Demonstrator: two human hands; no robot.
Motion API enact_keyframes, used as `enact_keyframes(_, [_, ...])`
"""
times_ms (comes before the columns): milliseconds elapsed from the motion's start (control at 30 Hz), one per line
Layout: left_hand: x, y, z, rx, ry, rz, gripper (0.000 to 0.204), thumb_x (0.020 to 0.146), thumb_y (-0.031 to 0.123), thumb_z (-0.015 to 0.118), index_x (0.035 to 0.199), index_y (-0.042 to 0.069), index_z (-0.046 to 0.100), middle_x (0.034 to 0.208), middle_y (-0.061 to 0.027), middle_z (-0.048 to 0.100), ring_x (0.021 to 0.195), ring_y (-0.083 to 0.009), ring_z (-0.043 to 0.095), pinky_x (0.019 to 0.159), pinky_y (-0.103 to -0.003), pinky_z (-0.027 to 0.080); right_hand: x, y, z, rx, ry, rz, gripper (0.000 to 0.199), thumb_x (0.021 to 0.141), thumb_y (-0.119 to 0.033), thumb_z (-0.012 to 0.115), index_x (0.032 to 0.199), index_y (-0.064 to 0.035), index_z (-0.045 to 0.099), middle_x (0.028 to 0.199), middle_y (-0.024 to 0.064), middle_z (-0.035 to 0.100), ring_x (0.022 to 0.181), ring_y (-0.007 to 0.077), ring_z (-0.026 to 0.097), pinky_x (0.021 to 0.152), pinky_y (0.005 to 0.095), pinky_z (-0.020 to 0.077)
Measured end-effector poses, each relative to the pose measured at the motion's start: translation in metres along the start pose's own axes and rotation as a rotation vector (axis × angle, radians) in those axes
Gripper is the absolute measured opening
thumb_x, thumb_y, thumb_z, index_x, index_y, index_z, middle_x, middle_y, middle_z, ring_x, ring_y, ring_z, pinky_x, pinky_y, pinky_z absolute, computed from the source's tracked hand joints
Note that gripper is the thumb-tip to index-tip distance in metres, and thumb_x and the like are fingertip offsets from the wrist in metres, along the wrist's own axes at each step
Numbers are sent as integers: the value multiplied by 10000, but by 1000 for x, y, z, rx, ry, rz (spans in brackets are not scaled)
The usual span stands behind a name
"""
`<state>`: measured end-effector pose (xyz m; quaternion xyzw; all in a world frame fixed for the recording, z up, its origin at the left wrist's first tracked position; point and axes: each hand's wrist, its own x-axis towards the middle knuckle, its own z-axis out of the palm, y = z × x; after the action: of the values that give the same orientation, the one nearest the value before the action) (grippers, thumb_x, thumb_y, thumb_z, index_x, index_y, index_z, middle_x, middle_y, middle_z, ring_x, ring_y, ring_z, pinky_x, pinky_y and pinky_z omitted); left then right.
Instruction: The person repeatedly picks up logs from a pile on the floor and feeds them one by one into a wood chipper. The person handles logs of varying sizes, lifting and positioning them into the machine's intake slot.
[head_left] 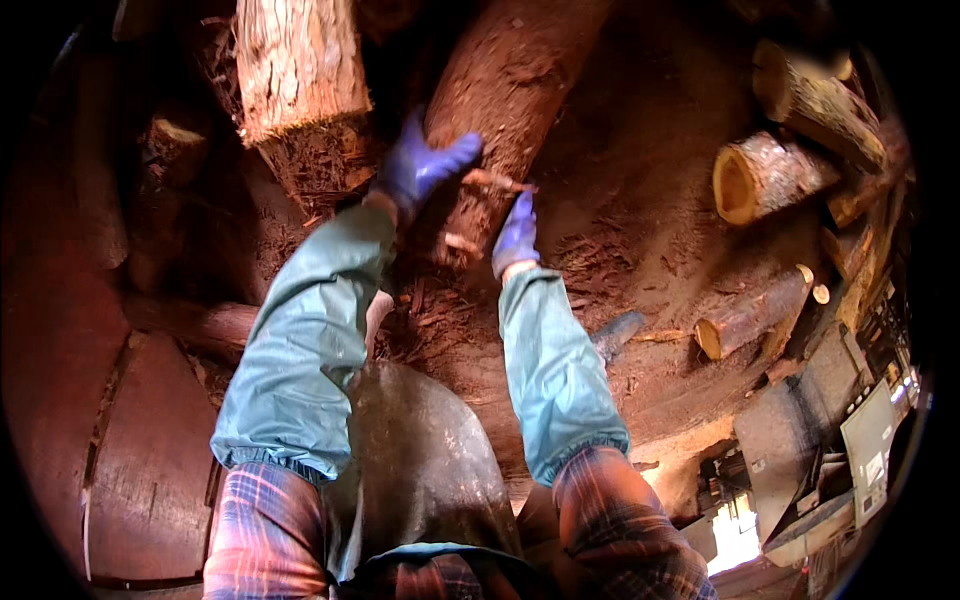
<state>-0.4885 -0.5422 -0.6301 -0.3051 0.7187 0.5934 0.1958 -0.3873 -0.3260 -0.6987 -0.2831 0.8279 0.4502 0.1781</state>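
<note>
**Ground strewn with bark and logs**

Reddish-brown ground (pixel 640 190), dusted all over with sawdust and bark shreds (pixel 590 250). Bearing one long bark-covered log (pixel 510 70) at centre, running up and away. Beside it on the left, a pale rough-barked log (pixel 295 60). Off to the right, a heap of cut logs (pixel 770 175) with yellow sawn ends, stacked touching one another.

Logs (pixel 770 175) crowd right; bark-strewn ground (pixel 640 210) open.
</note>
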Motion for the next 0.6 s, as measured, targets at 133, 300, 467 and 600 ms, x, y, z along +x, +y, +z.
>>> enact_keyframes(133, [-166,62,-11,-357,-115,-154,923,799,494,788,1433,-32,371,1313,-175,573,1202,-279,556,1046,-370,432,-113,117,-83,2876,-656,781,650,1011,-497,482,1409,16,476,1422,95,518,1255,195,512,1080,332,388])
enact_keyframes(300, [-302,124,-19,-396,-132,-541,941,843,473,759,1472,-45,288,1379,-180,507,1245,-231,508,1069,-345,402,-256,230,-113,2986,-1162,656,693,964,-581,520,1362,-14,542,1372,74,574,1212,198,550,1082,322,384])
enact_keyframes(467, [-293,139,4,117,-292,-245,856,867,427,728,1471,-16,313,1337,-195,515,1233,-260,521,1019,-369,453,-226,218,-100,3315,-1477,697,784,887,-667,569,1335,-23,570,1296,103,632,1148,256,599,1042,377,450])
enact_keyframes(600, [-283,170,50,-126,-230,-559,824,839,491,718,1347,-112,479,1347,-258,506,1264,-310,501,1050,-392,400,-224,176,-52,3279,-1534,692,821,855,-701,574,1259,12,611,1244,136,657,1085,284,635,1003,397,482])
